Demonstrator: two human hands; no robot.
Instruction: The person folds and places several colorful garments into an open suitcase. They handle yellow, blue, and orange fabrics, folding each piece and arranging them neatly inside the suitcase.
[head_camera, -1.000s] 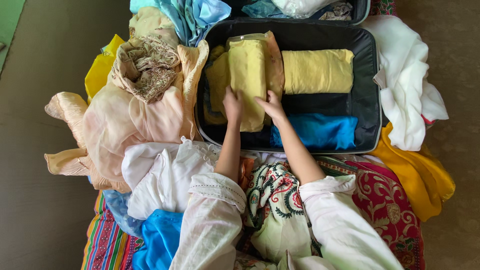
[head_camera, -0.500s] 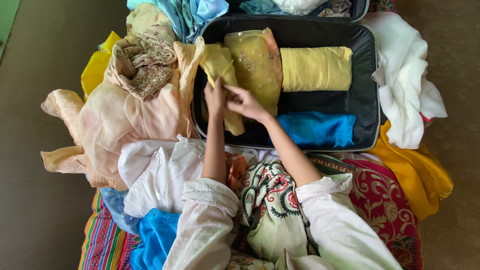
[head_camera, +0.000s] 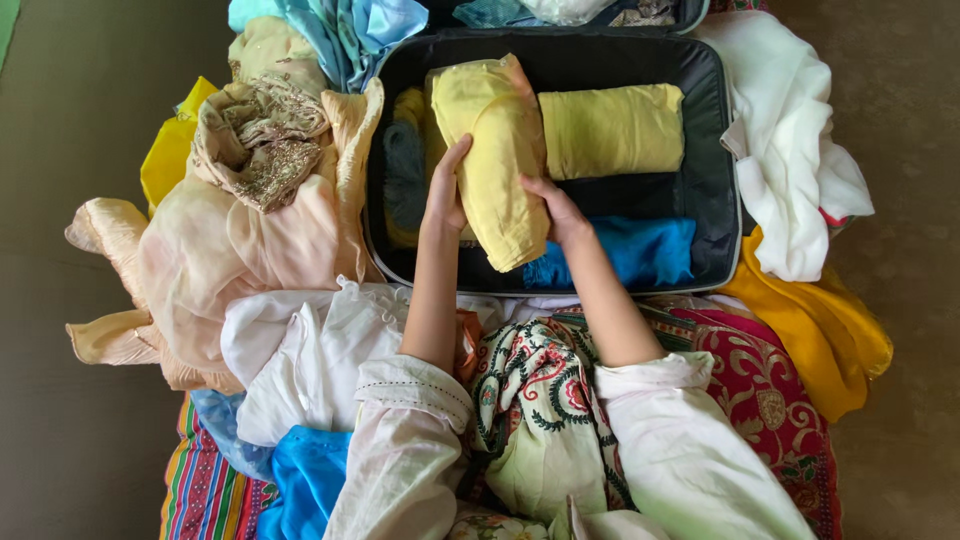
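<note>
Yellow folded garment lies lengthwise in the left half of the open black suitcase, in the upper middle of the frame, its lower end slanting toward the blue folded cloth. Both hands are on it: the left hand presses against its left edge with the fingers stretched flat along the fabric, and the right hand cups its lower right edge, fingers curled against the roll rather than closed round it. A second yellow roll sits just beside it to the right.

By the look of it, the step in hand is seating this roll in the case. It lies a little tilted, so the next move seems to call for squaring it up beside the other roll and pressing it down level.

Peach and beige clothes are heaped left of the case, a white cloth to its right.
</note>
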